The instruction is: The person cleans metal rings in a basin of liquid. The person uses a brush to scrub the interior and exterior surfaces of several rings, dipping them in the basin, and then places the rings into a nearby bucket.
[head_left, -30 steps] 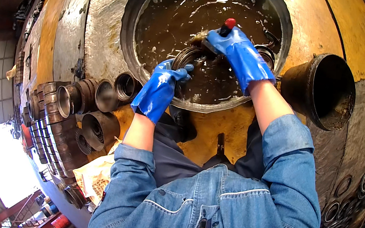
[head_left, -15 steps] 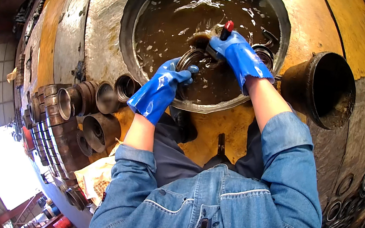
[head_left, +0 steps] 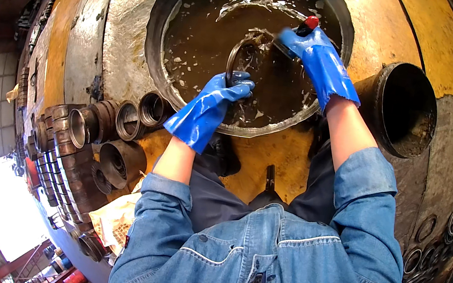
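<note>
My left hand (head_left: 214,99), in a blue rubber glove, is closed on the lower edge of a metal ring (head_left: 232,60). The ring stands tilted just above murky brown liquid in a round dark tub (head_left: 157,50). At the ring's right, my right hand (head_left: 318,58), also gloved in blue, grips what looks like a brush (head_left: 307,27) with a black handle and red end. Its working end is smeared by motion and partly covered by the glove. Splashing liquid shows between the ring and this hand.
An open dark bucket (head_left: 383,107) lies tipped right of the tub. Metal cylinders (head_left: 122,163) and rings crowd the left, with a paper sack (head_left: 113,218) near my left elbow. More rings (head_left: 414,260) lie at the far right.
My right hand has moved right and slightly up with the brush, away from the ring. My left hand has turned the ring more upright and shifted slightly right.
</note>
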### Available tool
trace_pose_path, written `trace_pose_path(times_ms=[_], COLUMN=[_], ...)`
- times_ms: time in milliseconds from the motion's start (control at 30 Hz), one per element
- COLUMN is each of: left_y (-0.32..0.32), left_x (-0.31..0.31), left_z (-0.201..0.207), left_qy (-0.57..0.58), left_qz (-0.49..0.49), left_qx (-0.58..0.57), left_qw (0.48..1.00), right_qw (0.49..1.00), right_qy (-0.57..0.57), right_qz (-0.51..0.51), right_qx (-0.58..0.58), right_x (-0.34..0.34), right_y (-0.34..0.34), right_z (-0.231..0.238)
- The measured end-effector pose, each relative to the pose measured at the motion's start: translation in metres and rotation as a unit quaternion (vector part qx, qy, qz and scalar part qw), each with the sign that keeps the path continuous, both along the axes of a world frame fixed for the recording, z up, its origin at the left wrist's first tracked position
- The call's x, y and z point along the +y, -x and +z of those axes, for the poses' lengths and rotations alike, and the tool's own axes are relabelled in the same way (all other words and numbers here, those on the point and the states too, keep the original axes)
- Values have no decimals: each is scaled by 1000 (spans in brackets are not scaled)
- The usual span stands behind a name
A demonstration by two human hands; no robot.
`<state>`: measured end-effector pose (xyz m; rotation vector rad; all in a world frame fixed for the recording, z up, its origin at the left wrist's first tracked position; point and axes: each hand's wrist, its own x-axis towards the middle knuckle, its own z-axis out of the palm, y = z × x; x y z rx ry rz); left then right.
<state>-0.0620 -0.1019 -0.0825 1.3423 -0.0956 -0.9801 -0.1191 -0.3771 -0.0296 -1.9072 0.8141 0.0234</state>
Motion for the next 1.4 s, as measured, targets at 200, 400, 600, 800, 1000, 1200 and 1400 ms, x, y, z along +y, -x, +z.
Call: trace_pose_path(times_ms=[200, 400, 600, 800, 1000, 1200, 1400], left_y=[-20, -1, 5, -7, -14, -11, -17], left_x=[21, 28, 21, 34, 30, 30, 30], left_z=[-4, 27, 37, 23, -1, 7, 1], left_qy=[-20, -41, -37, -29, 26, -4, 18], left_qz=[15, 40, 65, 31, 26, 21, -19], left_qx=[13, -65, -25, -41, -22, 7, 1], left_qw=[1000, 996, 997, 998, 999, 1000, 1000], right_qw=[982, 954, 989, 963, 975, 961, 970], right_qy=[-119, -125, -78, -119, -86, -189, -83], right_qz=[142, 271, 119, 242, 199, 199, 220], right_qx=[-43, 23, 45, 24, 47, -42, 64], right_x=[27, 106, 53, 88, 67, 48, 74], right_y=[-27, -50, -55, -43, -51, -43, -44], right_z=[-7, -12, -59, 11, -5, -2, 13])
